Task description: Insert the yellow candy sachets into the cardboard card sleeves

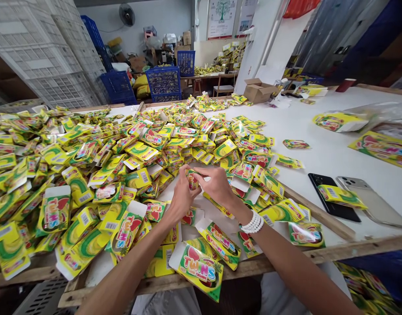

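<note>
Between my two hands is a small yellow-and-green printed candy box [192, 178]. My left hand [181, 196] is closed around its left side and underside. From the right, my right hand [217, 186], with a white bead bracelet [254, 222] at the wrist, has its bent fingers pinched at the box's upper edge. The fingers cover most of the box, so I cannot tell whether its flap is open. Under my forearms lie more TWINS boxes, among them one with an open white flap [201, 269] at the table's front edge.
A big heap of the same boxes [99, 148] spreads over the left and middle of the white table [306, 175]. To the right lie a wooden strip [315, 214], a black phone [329, 192] and a silver phone [375, 205]. Crates [163, 83] stand behind.
</note>
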{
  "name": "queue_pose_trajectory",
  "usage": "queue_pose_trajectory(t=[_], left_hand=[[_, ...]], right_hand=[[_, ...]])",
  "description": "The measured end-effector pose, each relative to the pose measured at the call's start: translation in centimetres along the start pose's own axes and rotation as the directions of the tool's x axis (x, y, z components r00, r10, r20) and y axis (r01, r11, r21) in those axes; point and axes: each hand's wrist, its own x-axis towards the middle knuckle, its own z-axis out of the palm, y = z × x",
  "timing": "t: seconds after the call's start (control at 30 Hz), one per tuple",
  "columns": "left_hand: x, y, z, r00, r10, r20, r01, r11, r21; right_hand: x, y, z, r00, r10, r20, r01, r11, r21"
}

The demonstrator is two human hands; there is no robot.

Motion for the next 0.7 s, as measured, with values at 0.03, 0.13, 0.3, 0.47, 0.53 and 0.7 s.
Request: queue_pose_trajectory(t=[0.03,0.13,0.3,0.47,0.53,0.7], left_hand=[[0.0,0.1,0.0,1.0,0.0,0.001,0.0,1.0,0.002],[0.0,0.4,-0.1,1.0,0.001,0.01,-0.001,1.0,0.02],[0.2,0.1,0.1,0.999,-0.05,0.015,0.05,0.998,0.044],[0.5,0.0,0.3,0.998,0.03,-0.047,-0.033,0.998,-0.048],[0.7,0.3,0.3,0.993,0.026,-0.115,-0.034,0.997,-0.07],[0.9,0.9,-0.1,0.963,-0.007,-0.27,-0.028,0.991,-0.127]], right_hand=[[0.0,-0.1,-0.1,1.0,0.011,-0.014,-0.01,1.0,0.023],[0.0,-0.4,-0.2,0.999,0.036,-0.01,-0.035,0.996,0.084],[0.5,0.4,-0.9,0.988,0.141,0.064,-0.147,0.983,0.108],[1.8,2.6,-3.2,0.931,0.352,0.101,-0.365,0.912,0.187],[2.2,3.2,-4.8,0.906,0.422,-0.025,-0.389,0.855,0.342],[1.8,3.1,-10.7,0.928,0.272,-0.253,0.02,0.643,0.765]])
